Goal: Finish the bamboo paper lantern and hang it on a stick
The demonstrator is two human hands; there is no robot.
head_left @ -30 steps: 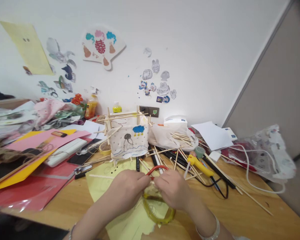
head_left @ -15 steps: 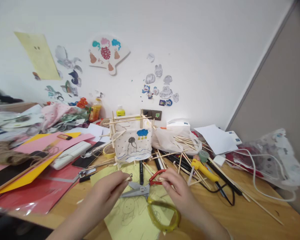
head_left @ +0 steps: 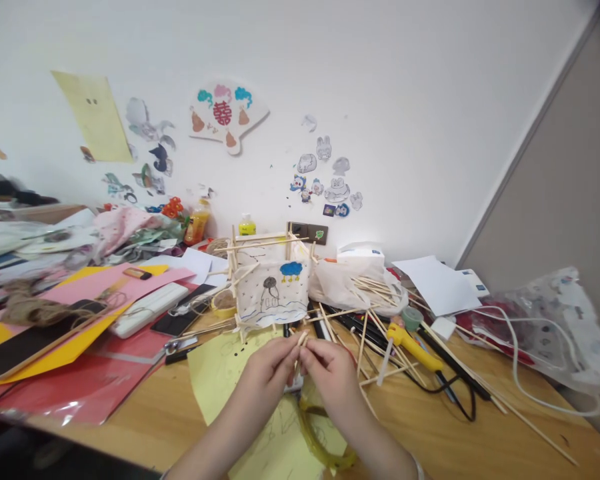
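Short sticks (head_left: 303, 339), pale, pinched between the fingertips of the left hand (head_left: 271, 363) and right hand (head_left: 331, 365), each grip narrow and the two nearly meeting, above the scissors (head_left: 325, 448), whose yellow handle shows, and the yellow paper (head_left: 240, 407). Just behind, one upright stick frame (head_left: 273, 293) with a drawn panel: blue cloud, dome-topped figure, wavy line; to its right, loose sticks and one yellow glue gun (head_left: 414, 347). Farther left on the wooden surface (head_left: 430, 433), one white power bank (head_left: 149, 310) and pink and orange sheets (head_left: 105, 283); on the wall, one painted fan (head_left: 227, 117).
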